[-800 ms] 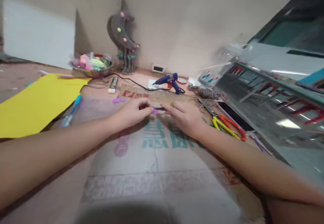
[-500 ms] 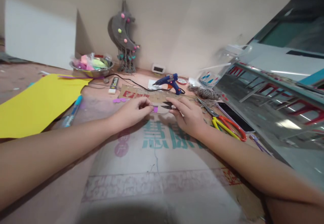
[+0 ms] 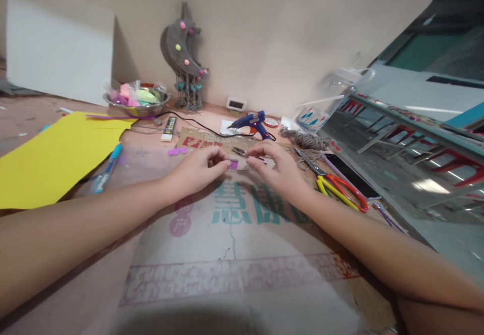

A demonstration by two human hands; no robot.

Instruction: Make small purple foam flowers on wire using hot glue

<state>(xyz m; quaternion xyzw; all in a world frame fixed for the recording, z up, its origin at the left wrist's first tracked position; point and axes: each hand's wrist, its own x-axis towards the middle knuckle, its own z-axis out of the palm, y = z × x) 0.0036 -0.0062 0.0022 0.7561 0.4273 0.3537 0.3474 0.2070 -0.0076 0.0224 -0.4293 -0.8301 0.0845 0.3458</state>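
My left hand (image 3: pixel 202 169) is closed in a pinch, thumb and forefinger on the edge of a small purple piece (image 3: pixel 234 165), which looks like paper or foam. Facing it across a small gap is my right hand (image 3: pixel 277 168), its fingers curved and thumb apart, with nothing seen between them. Small dark-bladed scissors (image 3: pixel 238 151) lie just beyond the right fingers, which partly hide them. Both hands are over a printed cardboard sheet (image 3: pixel 189 284). A wavy purple cutout (image 3: pixel 177 151) rests left of my left hand.
Behind the hands lies a blue glue gun (image 3: pixel 251 121) with its cord. Orange-and-yellow-handled scissors (image 3: pixel 340 191), a phone (image 3: pixel 351 176) and grey yarn (image 3: pixel 308 138) are at right. Yellow sheet (image 3: pixel 56 158), blue pen (image 3: pixel 109 167) and metal bowl (image 3: pixel 138 109) are at left.
The small scissors have left my right hand's grip and now lie beyond it. My right fingers have opened. My left hand still pinches the purple piece in nearly the same place.
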